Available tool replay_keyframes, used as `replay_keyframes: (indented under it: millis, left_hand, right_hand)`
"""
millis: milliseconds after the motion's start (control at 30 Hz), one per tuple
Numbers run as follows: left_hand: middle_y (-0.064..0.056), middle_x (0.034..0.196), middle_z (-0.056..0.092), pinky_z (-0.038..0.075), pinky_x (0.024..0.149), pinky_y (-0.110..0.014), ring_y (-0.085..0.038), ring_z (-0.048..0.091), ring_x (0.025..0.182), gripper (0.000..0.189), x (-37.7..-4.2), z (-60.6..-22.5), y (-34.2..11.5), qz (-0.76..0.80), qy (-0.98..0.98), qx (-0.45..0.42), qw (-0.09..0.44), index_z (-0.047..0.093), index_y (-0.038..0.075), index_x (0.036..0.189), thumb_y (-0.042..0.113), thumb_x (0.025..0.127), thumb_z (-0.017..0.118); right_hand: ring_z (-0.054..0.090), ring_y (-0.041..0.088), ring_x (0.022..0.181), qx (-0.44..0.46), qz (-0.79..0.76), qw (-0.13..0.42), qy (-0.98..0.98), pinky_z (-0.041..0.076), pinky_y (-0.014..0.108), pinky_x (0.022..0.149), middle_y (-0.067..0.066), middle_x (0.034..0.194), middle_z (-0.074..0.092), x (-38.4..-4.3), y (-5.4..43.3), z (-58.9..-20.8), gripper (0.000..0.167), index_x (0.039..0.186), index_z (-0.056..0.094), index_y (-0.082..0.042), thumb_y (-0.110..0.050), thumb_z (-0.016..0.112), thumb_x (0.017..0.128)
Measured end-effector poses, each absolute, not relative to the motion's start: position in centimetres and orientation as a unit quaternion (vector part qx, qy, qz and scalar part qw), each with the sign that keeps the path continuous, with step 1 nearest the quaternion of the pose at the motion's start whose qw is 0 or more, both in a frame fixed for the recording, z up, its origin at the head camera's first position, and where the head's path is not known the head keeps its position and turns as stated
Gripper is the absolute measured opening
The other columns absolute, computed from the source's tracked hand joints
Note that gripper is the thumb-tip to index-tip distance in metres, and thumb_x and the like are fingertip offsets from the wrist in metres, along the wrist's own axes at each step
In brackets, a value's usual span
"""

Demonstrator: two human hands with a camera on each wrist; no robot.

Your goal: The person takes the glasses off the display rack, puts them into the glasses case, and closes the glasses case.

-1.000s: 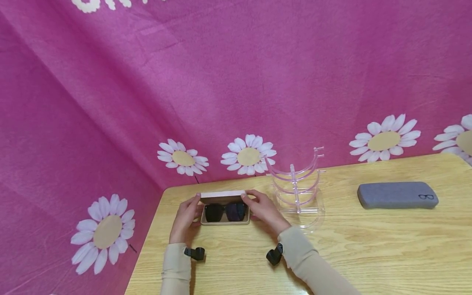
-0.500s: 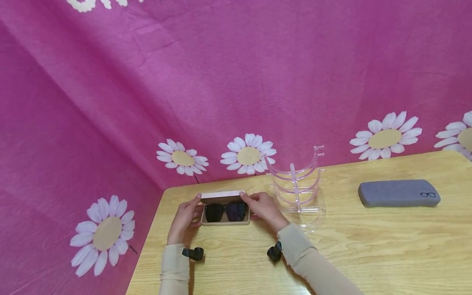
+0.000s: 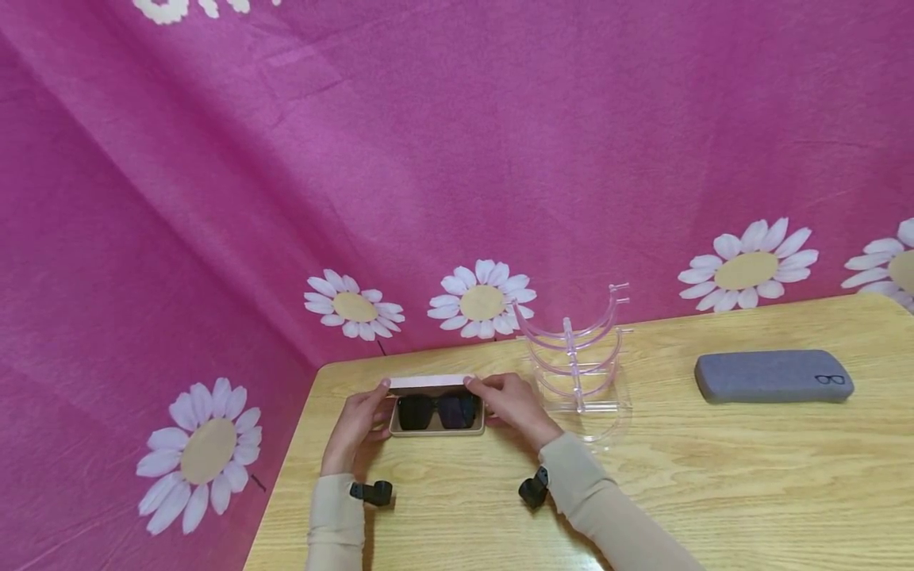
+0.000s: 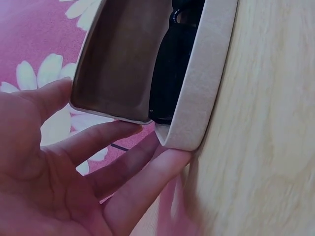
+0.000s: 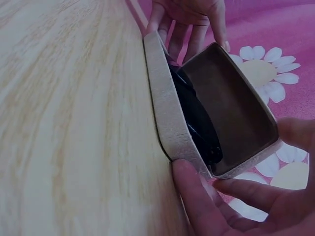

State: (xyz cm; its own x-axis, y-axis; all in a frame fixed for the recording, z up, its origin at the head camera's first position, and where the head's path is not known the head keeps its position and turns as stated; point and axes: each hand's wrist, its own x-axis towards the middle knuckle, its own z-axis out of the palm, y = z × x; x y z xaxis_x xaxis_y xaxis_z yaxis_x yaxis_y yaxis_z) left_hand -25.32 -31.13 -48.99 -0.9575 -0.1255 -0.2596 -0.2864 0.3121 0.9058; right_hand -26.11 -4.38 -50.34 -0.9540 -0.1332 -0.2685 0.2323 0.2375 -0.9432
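Note:
A glasses case (image 3: 437, 432) with a half-raised lid (image 3: 432, 381) lies on the table, dark sunglasses (image 3: 437, 411) inside it. At its left end, my left hand (image 3: 356, 416) has the thumb on the lid's edge and the index finger along the lid's side. Lower fingers (image 4: 147, 184) of that hand touch the base in the left wrist view. The right hand (image 3: 516, 404) grips the opposite end the same way, thumb on the lid corner. In the right wrist view its fingertips (image 5: 187, 172) meet the base's corner.
A clear, pinkish glasses display stand (image 3: 571, 357) rises just right of the right hand. Farther right lies a grey glasses case (image 3: 774, 376), its lid down. A magenta cloth with daisies (image 3: 481, 301) hangs behind the wooden table (image 3: 714, 484).
The case's lid has tipped slightly down and forward over the sunglasses, with both thumbs following it. The base stays in place.

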Motion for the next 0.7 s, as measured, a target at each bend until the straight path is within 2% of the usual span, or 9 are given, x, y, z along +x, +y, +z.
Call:
replay_keyframes:
  millis: [200,433,600,700]
  left_hand:
    - [-0.029,0.136,0.066,0.06,0.072,-0.027,-0.03,0.071,0.117,0.055,-25.0,-49.2,-31.7,0.559,0.819,-0.1,0.084,0.061,-0.009,0.138,0.037,0.111,0.048]
    - [-0.029,0.135,0.067,0.06,0.073,-0.025,-0.026,0.071,0.114,0.05,-25.0,-49.5,-32.2,0.562,0.818,-0.076,0.091,0.061,-0.009,0.138,0.032,0.112,0.047]
    - [-0.032,0.142,0.06,0.061,0.08,-0.024,-0.033,0.065,0.126,0.049,-24.9,-49.6,-32.5,0.562,0.819,-0.058,0.099,0.056,-0.012,0.141,0.026,0.113,0.046]
    - [-0.032,0.144,0.059,0.061,0.083,-0.024,-0.033,0.062,0.129,0.047,-24.8,-49.8,-32.8,0.561,0.819,-0.049,0.109,0.054,-0.013,0.143,0.022,0.113,0.044]
  right_hand:
    - [0.069,0.022,0.097,0.014,-0.627,0.161,0.762,0.065,0.035,0.078,0.02,0.126,0.072,-26.1,-4.1,-50.4,0.055,0.132,0.068,0.004,-0.039,0.071,0.097]
    - [0.066,0.024,0.1,0.006,-0.637,0.172,0.751,0.065,0.035,0.079,0.017,0.126,0.071,-26.1,-3.9,-50.5,0.051,0.131,0.068,0.002,-0.035,0.073,0.096]
    - [0.066,0.026,0.105,-0.002,-0.647,0.176,0.742,0.065,0.036,0.081,0.019,0.13,0.069,-26.1,-3.7,-50.7,0.052,0.133,0.066,0.004,-0.031,0.075,0.095]
    - [0.069,0.025,0.106,-0.014,-0.642,0.174,0.747,0.065,0.036,0.082,0.02,0.13,0.069,-26.0,-3.6,-50.7,0.051,0.133,0.066,0.004,-0.029,0.075,0.095]
